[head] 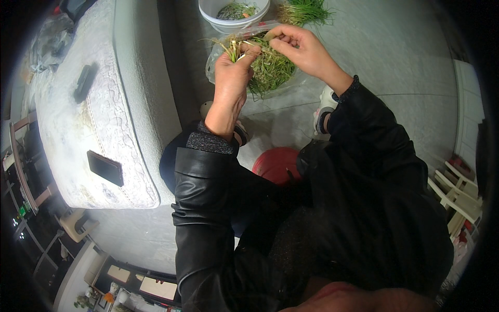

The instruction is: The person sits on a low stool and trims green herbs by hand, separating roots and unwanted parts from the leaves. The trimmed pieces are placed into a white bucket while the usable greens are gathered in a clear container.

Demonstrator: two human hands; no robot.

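Note:
My left hand (234,74) grips a small bunch of thin green stalks with pale bulbs and stringy roots (234,48), root ends upward. Close by on the right, my right hand (302,48) has its thumb and forefinger near each other and the other fingers curled. Whether a thin strand lies between those fingertips is too small to tell. Beneath both hands, a heap of tangled green stalks (275,68) rests on a clear plastic bag (210,64) on the floor.
Beyond the bag stands a white plastic bucket (234,27) with plant scraps inside. A bundle of green stalks (306,11) lies on the tiled floor (374,62). To the left, a quilted-covered sofa (144,97) bears a phone (105,167) and a dark object (84,84). A red stool (276,165) is below me.

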